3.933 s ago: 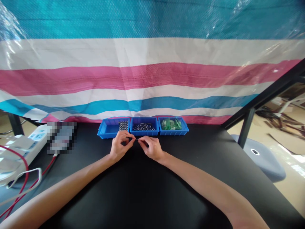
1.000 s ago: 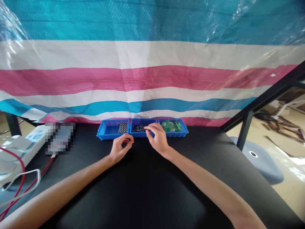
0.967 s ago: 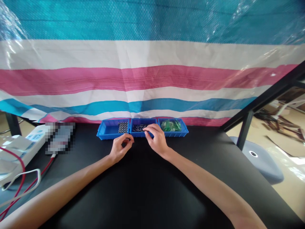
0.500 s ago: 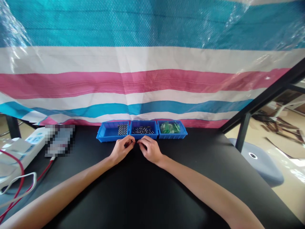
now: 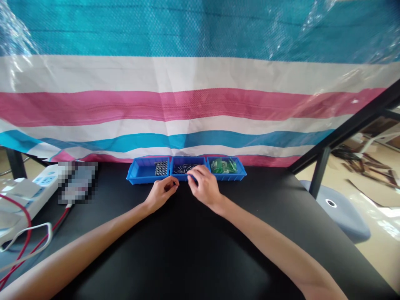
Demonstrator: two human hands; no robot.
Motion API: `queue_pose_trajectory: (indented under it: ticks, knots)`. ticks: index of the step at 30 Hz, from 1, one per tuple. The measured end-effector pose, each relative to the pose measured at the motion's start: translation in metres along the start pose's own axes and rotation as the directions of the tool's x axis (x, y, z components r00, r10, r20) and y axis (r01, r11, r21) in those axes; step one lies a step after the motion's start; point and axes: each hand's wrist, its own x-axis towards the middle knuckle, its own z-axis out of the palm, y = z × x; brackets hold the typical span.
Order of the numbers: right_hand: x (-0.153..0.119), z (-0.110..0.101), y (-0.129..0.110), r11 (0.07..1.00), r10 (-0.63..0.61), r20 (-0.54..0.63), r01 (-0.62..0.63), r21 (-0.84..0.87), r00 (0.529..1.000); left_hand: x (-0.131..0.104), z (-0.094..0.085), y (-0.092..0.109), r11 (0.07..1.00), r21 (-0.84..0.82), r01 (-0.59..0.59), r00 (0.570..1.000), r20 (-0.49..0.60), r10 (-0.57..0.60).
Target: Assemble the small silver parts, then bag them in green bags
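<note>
Middle bin (image 5: 182,177) partly hidden behind right hand (image 5: 204,185), pixelated object (image 5: 78,183), power strip (image 5: 46,180) cut off left

Looks like a little makeshift workshop, maybe an assembly corner. Going by the black worktop (image 5: 171,250) with three blue bins (image 5: 142,170) in a row: small round metal parts (image 5: 161,168) in the left, thin screw-like bits (image 5: 181,168) in the middle, green stuff (image 5: 224,165) in the right (too small to make out properly, tbh). Behind all that, a striped plastic sheet (image 5: 200,102), tarp-style. Also worth noting: a white power strip (image 5: 46,179) with plugs (image 5: 25,188) at the left, a black metal frame (image 5: 319,173) at the right, a grey stool (image 5: 343,218) beside the worktop and brown scraps (image 5: 370,166) scattered over a pale floor (image 5: 379,250).
</note>
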Motion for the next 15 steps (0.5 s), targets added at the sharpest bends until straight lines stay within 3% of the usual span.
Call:
queue_pose_trajectory:
  ticks: [3,6,11,15]
  knots:
    - [0.022,-0.032,0.02,0.968,0.062,0.028,-0.054,-0.246,0.998,0.0,0.0,0.0,1.0,-0.002,-0.006,1.0,-0.005,0.006]
    - [0.036,-0.06,0.041,0.851,0.284,0.089,-0.209,-0.481,0.955,0.0,0.0,0.0,1.0,0.005,-0.009,1.0,-0.003,0.009]
    - [0.041,-0.08,0.054,0.64,0.577,0.197,-0.289,-0.712,0.792,0.0,0.001,-0.001,1.0,0.007,0.008,1.0,0.001,-0.008]
    - [0.039,-0.073,0.059,0.615,0.669,0.32,-0.258,-0.745,0.671,0.0,0.0,0.0,1.0,0.01,0.02,1.0,0.008,-0.02]
